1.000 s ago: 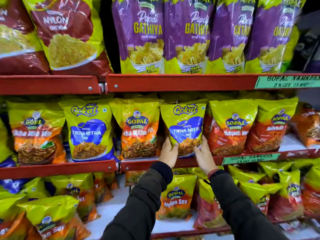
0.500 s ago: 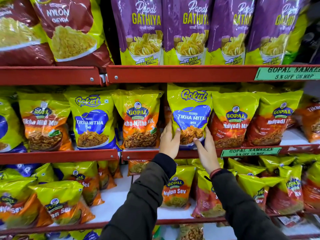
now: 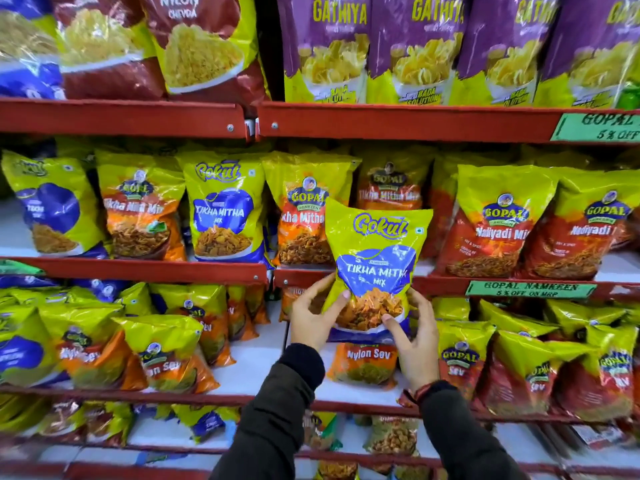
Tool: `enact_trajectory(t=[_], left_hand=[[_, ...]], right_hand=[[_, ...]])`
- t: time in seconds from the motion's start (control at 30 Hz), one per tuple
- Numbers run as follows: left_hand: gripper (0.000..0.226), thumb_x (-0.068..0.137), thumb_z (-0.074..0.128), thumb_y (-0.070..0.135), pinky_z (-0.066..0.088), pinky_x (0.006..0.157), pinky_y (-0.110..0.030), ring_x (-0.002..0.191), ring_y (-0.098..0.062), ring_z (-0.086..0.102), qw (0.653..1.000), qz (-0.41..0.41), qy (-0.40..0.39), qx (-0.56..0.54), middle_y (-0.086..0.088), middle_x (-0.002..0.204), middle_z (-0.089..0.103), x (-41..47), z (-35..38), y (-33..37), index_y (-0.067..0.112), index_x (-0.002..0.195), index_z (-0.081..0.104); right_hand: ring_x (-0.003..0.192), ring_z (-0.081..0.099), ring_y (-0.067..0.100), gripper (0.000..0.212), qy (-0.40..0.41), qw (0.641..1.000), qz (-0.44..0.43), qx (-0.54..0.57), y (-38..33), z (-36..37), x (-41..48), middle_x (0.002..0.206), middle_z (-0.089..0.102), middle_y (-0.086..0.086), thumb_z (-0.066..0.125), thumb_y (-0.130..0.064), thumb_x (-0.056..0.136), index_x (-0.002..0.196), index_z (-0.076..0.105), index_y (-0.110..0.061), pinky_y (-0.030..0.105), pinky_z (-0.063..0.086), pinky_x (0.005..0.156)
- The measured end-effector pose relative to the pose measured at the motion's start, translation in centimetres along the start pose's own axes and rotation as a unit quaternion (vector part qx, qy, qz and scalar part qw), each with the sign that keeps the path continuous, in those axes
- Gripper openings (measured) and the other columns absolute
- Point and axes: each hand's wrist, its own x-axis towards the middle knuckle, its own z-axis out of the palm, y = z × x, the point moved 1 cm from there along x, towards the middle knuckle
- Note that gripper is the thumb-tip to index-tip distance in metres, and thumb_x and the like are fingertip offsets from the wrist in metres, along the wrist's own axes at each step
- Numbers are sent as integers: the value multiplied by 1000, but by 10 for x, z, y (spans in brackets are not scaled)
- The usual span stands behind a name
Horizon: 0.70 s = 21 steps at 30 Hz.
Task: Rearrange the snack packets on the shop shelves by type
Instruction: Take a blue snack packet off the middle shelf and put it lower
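Head view is showing the blue-and-yellow snack packet (image 3: 375,268) standing upright, long axis vertical, printed front facing the camera, in front of the red middle shelf edge (image 3: 138,270). Orange packets (image 3: 304,216) are standing just behind it, and a green price label (image 3: 530,289) is sitting near its right. The left hand (image 3: 313,317) and right hand (image 3: 414,337) are gripping its lower corners, fingers curled around.

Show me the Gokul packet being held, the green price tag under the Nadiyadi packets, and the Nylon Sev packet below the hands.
Gokul packet (image 3: 375,268): head view, blue label.
Green price tag (image 3: 530,289): head view, its middle.
Nylon Sev packet (image 3: 367,362): head view, orange front.
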Motion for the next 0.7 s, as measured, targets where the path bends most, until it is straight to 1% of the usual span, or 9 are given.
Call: enact_trajectory(t=[0.07, 0.1, 0.2, 0.3, 0.37, 0.47, 0.57, 0.63, 0.7], left_hand=[[31, 78, 79, 20, 53, 90, -37, 91, -9, 65, 999, -39, 10, -5, 4, 107, 72, -10, -20, -12, 22, 109, 71], [32, 73, 82, 28, 52, 93, -39, 92, -11, 64, 998, -59, 19, -3, 3, 106, 73, -16, -33, -23, 25, 104, 72], [40, 57, 78, 45, 54, 83, -22, 85, -1, 65, 995, -96, 32, 4, 15, 94, 73, -32, -65, -51, 32, 94, 72], [36, 66, 83, 27, 53, 74, -18, 79, 1, 65, 989, -142, 40, 25, 13, 90, 74, -46, -96, -78, 20, 100, 72], [35, 71, 82, 15, 53, 73, -20, 76, -1, 66, 983, -173, 44, 33, 15, 84, 76, -55, -116, -98, 11, 105, 71], [28, 72, 81, 12, 54, 69, -14, 74, -2, 69, 972, -226, 57, 43, 18, 79, 77, -69, -138, -127, 17, 98, 70], [27, 81, 69, -8, 52, 63, -7, 71, 3, 69, 956, -283, 68, 39, 15, 75, 77, -72, -156, -157, 7, 103, 68], [29, 83, 69, -5, 52, 63, -5, 70, 5, 69, 947, -311, 66, 54, 0, 90, 76, -60, -167, -175, 1, 111, 67], [33, 86, 66, 0, 51, 61, -4, 68, 9, 67, 941, -324, 53, 79, -12, 106, 70, -39, -173, -187, -5, 118, 64]], right_hand=[[127, 52, 12, 58, -15, 1000, -3, -11, 5, 7, -17, 128, 56, -11, 67, -49, 79, 130, 51, -28, 36, 42, 110], [126, 52, 12, 57, -30, 999, -1, -15, 7, 13, -27, 128, 56, -9, 68, -48, 79, 130, 51, -28, 32, 41, 110], [127, 50, 6, 59, -77, 997, 4, -29, 16, 32, -51, 128, 54, -4, 69, -49, 80, 131, 51, -27, 22, 38, 108], [128, 45, -6, 67, -118, 992, 23, -46, 30, 51, -73, 129, 54, -4, 70, -50, 78, 133, 52, -16, 11, 32, 108], [124, 47, -5, 69, -149, 986, 45, -53, 38, 64, -88, 128, 53, -5, 72, -51, 77, 133, 51, -17, 7, 32, 105], [120, 48, -9, 66, -195, 975, 86, -59, 51, 86, -109, 127, 53, -4, 73, -51, 77, 131, 51, -21, 4, 36, 100], [121, 52, 0, 62, -232, 961, 124, -86, 69, 108, -125, 129, 54, -7, 71, -53, 79, 131, 51, -25, 19, 44, 103], [126, 53, 10, 60, -243, 952, 160, -95, 81, 126, -125, 134, 54, -6, 74, -49, 81, 133, 51, -28, 31, 46, 106], [130, 53, 15, 56, -244, 946, 195, -92, 89, 147, -116, 138, 56, -2, 76, -40, 85, 134, 52, -28, 35, 45, 110]])
